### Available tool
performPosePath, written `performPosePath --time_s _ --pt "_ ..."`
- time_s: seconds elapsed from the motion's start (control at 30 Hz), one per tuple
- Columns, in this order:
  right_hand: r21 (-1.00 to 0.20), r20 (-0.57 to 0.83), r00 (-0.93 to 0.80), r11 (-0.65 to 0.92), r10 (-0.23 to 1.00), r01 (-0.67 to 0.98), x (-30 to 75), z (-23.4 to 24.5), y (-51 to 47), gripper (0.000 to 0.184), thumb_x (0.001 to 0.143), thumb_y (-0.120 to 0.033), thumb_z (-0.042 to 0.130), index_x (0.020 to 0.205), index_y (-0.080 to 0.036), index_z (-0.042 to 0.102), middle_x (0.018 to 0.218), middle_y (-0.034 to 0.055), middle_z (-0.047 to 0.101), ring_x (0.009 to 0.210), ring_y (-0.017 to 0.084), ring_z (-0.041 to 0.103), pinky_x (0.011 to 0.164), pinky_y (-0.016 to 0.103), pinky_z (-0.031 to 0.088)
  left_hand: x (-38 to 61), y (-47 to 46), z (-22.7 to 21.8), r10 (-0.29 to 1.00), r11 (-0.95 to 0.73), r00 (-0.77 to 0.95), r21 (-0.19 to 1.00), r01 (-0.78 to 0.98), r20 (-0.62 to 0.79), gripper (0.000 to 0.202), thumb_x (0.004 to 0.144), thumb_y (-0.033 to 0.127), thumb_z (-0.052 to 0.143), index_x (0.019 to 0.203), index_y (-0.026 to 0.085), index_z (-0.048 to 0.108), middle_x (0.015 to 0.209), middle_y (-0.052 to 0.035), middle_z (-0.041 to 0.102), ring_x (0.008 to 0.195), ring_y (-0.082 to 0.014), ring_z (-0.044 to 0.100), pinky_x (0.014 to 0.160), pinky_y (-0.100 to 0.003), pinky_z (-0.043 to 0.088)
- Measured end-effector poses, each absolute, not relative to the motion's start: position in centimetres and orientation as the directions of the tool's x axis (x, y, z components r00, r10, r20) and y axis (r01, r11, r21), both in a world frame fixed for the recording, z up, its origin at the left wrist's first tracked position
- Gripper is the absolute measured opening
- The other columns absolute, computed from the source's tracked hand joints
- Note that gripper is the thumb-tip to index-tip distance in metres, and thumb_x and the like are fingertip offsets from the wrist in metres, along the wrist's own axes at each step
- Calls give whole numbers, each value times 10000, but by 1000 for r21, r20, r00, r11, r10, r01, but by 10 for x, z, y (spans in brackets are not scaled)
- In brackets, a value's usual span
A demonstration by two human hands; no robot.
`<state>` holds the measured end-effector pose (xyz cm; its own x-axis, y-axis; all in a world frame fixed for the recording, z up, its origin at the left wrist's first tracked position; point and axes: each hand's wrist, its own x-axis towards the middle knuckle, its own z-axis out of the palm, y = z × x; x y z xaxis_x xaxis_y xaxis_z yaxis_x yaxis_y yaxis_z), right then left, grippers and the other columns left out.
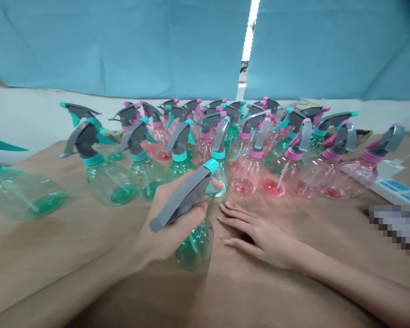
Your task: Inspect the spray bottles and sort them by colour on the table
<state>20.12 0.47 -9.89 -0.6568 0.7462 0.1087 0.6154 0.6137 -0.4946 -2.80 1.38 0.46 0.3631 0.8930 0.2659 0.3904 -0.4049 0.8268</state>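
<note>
One broad blue cloth (123, 50) spans the top of the view, and below it a brown tabletop (102, 255) runs to both sides. More than a dozen spray bottles (146, 175) crowd the far part of this surface, clear green ones with turquoise collars mostly at left, pink ones with pink collars mostly at right in the front row, and both colours mixed behind. At the right edge lies a white block (382, 182) with blue panels.

Nearest the person, just in front of the row and near the middle, is the held green bottle (196, 248). Its rounded body is see-through, pale along the side and a deeper green toward the bottom.

The right hand (269, 237) lies palm down on the table beside it, fingers stretched out, thumb apart, holding nothing. The left hand (177, 234) is closed about the bottle's neck, thumb on the near side and one fingertip showing past the far side; collar and trigger are hidden by it.

Above the grip rises a smooth grey spray head (182, 196), long and slanting, tipped by a ribbed turquoise nozzle (211, 166) aimed away toward the row. A thin whitish tube (193, 238) shows inside the body.
</note>
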Motion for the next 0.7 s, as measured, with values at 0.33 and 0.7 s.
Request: performPosePath --time_s 0.33,0.7 --pt "-462 115 -662 630 741 625 200 -98 4 579 976 -518 434 1459 -198 420 1539 78 353 1437 258 277 1159 471 298 -24 11 4 888 -445 320 795 412 331 135 748 207 567 872 259 565 630 53 464 513 -134 423 487 -259 396" --pt "-412 138 -649 640 748 649 199 -100 1 570 982 -494 431 1445 -162 443 1520 107 389 1422 271 312 1145 465 325 -32 7 -10 876 -482 330 671 564 351 215 820 364 658 1001 258 612 782 7 623 697 -181 603 571 -275 483"
